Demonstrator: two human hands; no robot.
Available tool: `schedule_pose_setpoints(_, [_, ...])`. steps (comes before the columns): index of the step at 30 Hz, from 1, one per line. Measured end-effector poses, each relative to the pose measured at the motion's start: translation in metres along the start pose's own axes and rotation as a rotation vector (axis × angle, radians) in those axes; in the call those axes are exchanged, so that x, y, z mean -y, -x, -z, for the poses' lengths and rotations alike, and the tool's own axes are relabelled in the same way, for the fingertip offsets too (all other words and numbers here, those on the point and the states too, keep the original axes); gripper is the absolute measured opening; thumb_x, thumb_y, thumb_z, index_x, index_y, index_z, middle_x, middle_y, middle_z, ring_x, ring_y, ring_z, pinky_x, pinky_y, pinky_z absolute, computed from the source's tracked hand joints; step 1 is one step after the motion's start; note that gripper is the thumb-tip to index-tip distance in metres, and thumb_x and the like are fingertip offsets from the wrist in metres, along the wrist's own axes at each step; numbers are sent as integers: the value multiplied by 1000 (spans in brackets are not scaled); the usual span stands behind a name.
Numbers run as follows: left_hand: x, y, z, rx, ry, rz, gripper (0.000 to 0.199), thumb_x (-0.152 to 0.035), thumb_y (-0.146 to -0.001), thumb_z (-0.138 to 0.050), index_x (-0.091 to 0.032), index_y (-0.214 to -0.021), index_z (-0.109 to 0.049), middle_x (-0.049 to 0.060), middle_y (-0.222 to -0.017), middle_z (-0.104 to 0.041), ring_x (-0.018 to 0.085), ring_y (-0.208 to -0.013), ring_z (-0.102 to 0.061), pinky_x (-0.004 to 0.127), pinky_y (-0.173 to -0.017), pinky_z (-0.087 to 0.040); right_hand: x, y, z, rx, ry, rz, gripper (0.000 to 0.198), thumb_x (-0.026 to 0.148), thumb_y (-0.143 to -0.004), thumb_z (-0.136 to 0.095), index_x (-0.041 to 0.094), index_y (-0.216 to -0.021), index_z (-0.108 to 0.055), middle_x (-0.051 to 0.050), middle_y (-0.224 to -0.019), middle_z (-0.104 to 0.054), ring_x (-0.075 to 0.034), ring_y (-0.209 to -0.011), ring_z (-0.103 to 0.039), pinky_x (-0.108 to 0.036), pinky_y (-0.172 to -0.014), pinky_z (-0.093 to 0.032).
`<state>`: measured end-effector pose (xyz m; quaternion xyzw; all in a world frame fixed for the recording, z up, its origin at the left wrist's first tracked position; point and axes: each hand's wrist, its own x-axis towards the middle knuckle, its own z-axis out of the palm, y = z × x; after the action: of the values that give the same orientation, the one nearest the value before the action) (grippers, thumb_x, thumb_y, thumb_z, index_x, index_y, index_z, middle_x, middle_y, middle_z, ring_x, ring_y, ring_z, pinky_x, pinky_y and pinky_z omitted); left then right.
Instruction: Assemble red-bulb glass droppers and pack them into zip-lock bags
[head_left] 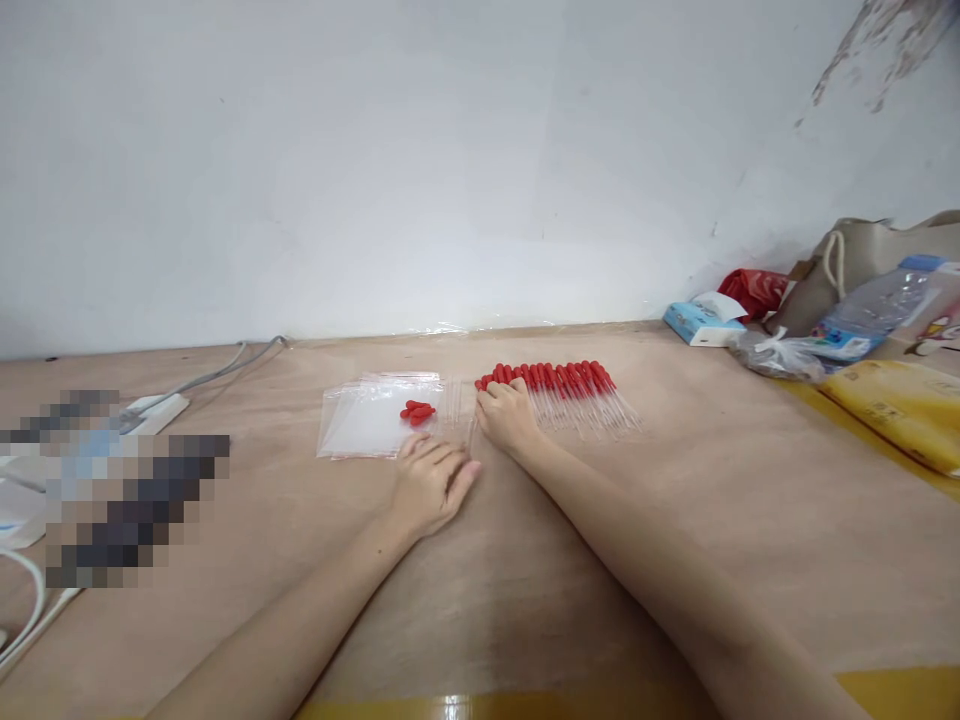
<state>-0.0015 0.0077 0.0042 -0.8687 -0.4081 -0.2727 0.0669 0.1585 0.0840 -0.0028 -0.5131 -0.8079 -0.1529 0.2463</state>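
Note:
My right hand (508, 415) is closed at the left end of a row of glass droppers (574, 392). A red rubber bulb (481, 384) pokes out past its fingertips, so it seems to grip one dropper there. The droppers lie side by side, bulbs toward the wall and clear tubes toward me. Palm down and fingers apart, my left hand (433, 482) rests at the near right corner of a stack of clear plastic bags (360, 415). On those bags lie several loose red bulbs (417, 412). A few bare glass tubes (453, 400) are between the bags and the row.
A blue tissue box (701, 325), a tied plastic bag (776, 352), a clear bottle (874, 305) and a yellow packet (896, 410) stand or lie at the right. At the left are a white power strip (159, 412), cables and a pixelated area. The white wall (450, 170) bounds the table.

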Motion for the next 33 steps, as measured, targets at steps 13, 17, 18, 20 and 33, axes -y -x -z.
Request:
schedule_pose_setpoints(13, [78, -20, -15, -124, -142, 245, 28, -23, -84, -39, -19, -97, -64, 10, -103, -59, 25, -93, -53, 38, -80, -42, 22, 6, 6, 157, -102, -168, 30, 26, -85, -37, 13, -79, -64, -12, -85, -63, -21, -80, -56, -37, -77, -28])
schedule_pose_setpoints(17, [79, -20, -17, -136, -117, 240, 26, -24, -84, -40, -20, -92, -65, 8, -97, -59, 23, -88, -54, 36, -79, -43, 35, 9, 13, 141, -147, -223, 26, 31, -83, -41, 16, -80, -62, -9, -85, -64, -20, -77, -57, -38, -78, -28])
schedule_pose_setpoints(18, [78, -21, -16, -139, -111, 240, 26, -24, -84, -40, -19, -91, -64, 8, -96, -59, 22, -87, -54, 35, -79, -43, 39, 10, 15, 154, -147, -235, 27, 35, -83, -42, 17, -79, -61, -8, -83, -65, -20, -76, -58, -39, -79, -28])
schedule_pose_setpoints(20, [77, -21, -15, -139, -100, 235, 25, -23, -84, -40, -18, -90, -63, 8, -94, -59, 22, -87, -54, 35, -79, -43, 47, 11, 18, 201, -137, -252, 33, 43, -81, -42, 16, -77, -61, -9, -79, -65, -21, -73, -58, -43, -80, -27])
schedule_pose_setpoints(33, [68, -21, -10, -151, -120, 357, 16, -20, -81, -40, -15, -91, -51, 7, -70, -59, 24, -69, -57, 34, -62, -42, 54, 16, 31, 401, -95, -304, 23, 25, -81, -41, 11, -81, -59, -15, -77, -66, -23, -69, -60, -44, -81, -28])
